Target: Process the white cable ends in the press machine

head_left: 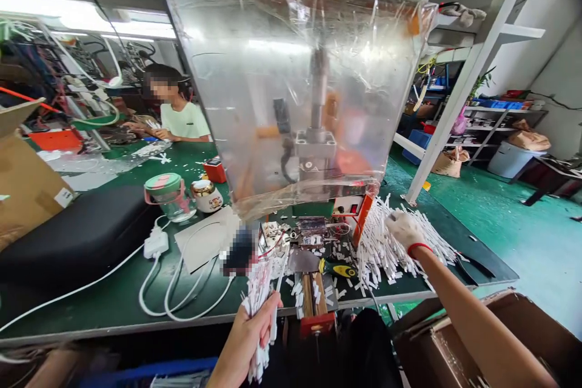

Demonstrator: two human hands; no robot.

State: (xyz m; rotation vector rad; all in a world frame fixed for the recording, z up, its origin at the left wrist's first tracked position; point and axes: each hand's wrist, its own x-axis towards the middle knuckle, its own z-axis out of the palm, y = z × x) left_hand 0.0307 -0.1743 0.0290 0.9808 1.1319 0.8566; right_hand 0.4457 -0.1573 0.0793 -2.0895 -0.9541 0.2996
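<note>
My bare left hand [254, 330] is closed around a bundle of thin white strips [259, 291] near the table's front edge. My right hand [406, 231], in a pale glove with a red cuff, rests on a large pile of similar white strips [377, 248] on the right of the table. Its fingertips are indistinct against the pile, so whether they grip any strips I cannot tell. Between my hands stands a press [313, 157] behind a cloudy plastic shield [291, 73]. A scraper with a yellow and black handle [339, 268] lies in front of it, among small white pieces.
On the green table [118, 303] are a lidded jar [166, 197], a mug [207, 195], white cables [154, 247] and a black cushion-like object [82, 236]. Dark-handled pliers [473, 267] lie right. An open cardboard box [495, 339] stands below. A co-worker [182, 115] sits across at left.
</note>
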